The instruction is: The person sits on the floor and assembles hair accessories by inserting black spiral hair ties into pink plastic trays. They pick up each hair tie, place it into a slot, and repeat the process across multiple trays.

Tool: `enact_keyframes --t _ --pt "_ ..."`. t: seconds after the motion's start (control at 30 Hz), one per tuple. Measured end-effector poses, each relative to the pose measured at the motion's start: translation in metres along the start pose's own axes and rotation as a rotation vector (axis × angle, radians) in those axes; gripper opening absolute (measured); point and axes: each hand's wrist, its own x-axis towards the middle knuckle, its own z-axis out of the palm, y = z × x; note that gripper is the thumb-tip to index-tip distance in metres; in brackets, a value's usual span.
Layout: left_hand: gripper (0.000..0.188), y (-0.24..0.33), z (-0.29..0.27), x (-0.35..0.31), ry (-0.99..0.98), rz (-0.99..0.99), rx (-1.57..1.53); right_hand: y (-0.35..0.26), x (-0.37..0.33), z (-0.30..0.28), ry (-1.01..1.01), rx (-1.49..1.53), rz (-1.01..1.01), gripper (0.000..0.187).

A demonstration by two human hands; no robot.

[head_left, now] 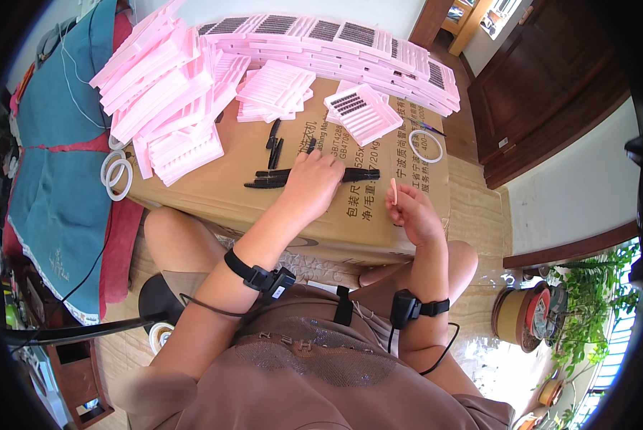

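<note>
My left hand (pixel 314 178) rests over a bundle of long black strips (pixel 267 179) that look like false-lash strips, on a cardboard box (pixel 250 147). Its fingers are bent down and pressed together; what they pinch is hidden. A strip end (pixel 362 174) shows to its right, and a short black piece (pixel 312 145) lies just past the fingers. My right hand (pixel 413 209) is raised over the box's near right part, fingers curled in a pinch. A thin pale pink piece (pixel 394 192) seems to stick up from it, too small to make out. Shorter black strips (pixel 274 147) lie beyond the bundle.
A pink tray (pixel 364 118) with a few black lash rows lies ahead. Pink trays are stacked at the left (pixel 167 93), in the middle (pixel 275 89) and along the back (pixel 336 46). White rings (pixel 116 179) lie left; another ring (pixel 426 146) and a dark pen-like tool (pixel 432 129) lie right.
</note>
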Motion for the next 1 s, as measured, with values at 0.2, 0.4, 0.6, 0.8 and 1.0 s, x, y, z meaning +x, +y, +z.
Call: enact_keyframes --t 0.2,0.4,0.6,0.8,1.0 --pt "0.018 0.001 -0.005 -0.003 -0.032 -0.057 -0.011 -0.001 -0.002 -0.001 0.008 -0.009 0.006 0.014" --pt "0.022 0.004 -0.009 -0.007 -0.082 -0.08 -0.069 0.0 -0.001 -0.001 0.004 -0.009 0.001 0.013" --pt "0.027 0.004 -0.008 -0.006 -0.052 -0.15 0.005 0.003 0.0 -0.003 0.003 -0.01 -0.007 0.013" --pt "0.027 0.005 -0.001 -0.003 -0.049 -0.171 -0.013 0.009 0.003 -0.004 0.081 0.07 -0.119 0.014" --pt "0.024 0.004 0.0 0.002 -0.214 -0.175 -0.115 0.008 0.004 -0.004 0.176 0.058 -0.175 0.013"
